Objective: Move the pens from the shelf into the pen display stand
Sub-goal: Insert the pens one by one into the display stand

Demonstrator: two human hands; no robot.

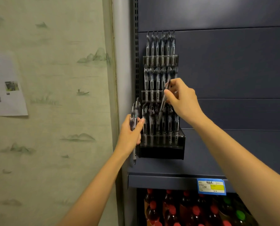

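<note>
Right hand (183, 98) fingertips are pinching one slim dark pen (162, 103), tilted, over the lowest tier of the black tiered plastic stand (162, 150). Left hand (131, 136) fingers are curling round a clear-barrelled pen bundle (134, 118) just beside it.

Black pen display stand (162, 150), navy shelf (176, 180)

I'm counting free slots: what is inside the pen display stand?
The pen display stand holds three tiers of upright pens. The right hand pinches one tilted pen over the bottom tier. It covers the middle tier's right end, hiding slots there.
</note>
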